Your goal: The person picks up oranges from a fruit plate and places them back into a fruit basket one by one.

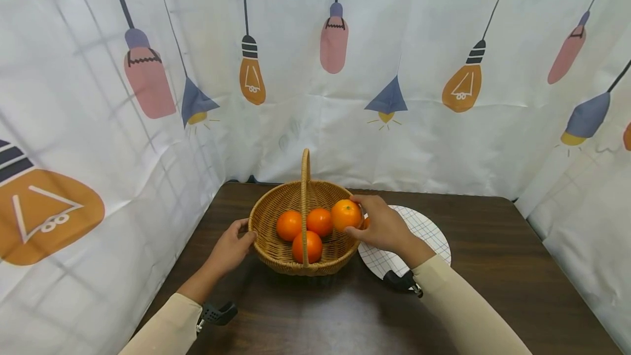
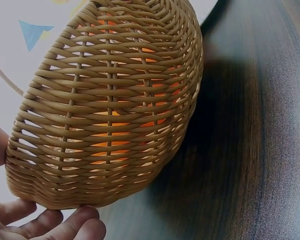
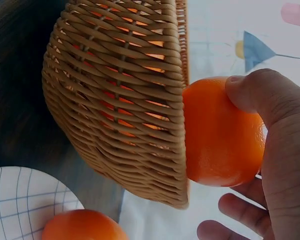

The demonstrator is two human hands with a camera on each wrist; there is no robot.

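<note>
A wicker basket (image 1: pixel 281 259) with a tall arched handle (image 1: pixel 305 207) stands on the table. Inside it lie three oranges (image 1: pixel 307 246). At the basket's left rim my left hand (image 1: pixel 231 248) holds on, thumb at the rim and fingers against the outer weave, as the left wrist view shows. My right hand (image 1: pixel 386 226) pinches another orange (image 1: pixel 346 215) between thumb and fingers, at the right rim; in the right wrist view this orange (image 3: pixel 222 137) is level with the rim. One more orange (image 3: pixel 85 227) rests on the white checked plate (image 3: pixel 20 192), mostly hidden by the right hand in the head view.
The round plate (image 1: pixel 424 232) with its grid pattern lies right of the basket. A dark wooden table (image 1: pixel 493 273) carries everything. White curtains (image 1: pixel 276 141) printed with lamps hang behind and at both sides. A black strap device (image 1: pixel 219 314) hangs at the left wrist.
</note>
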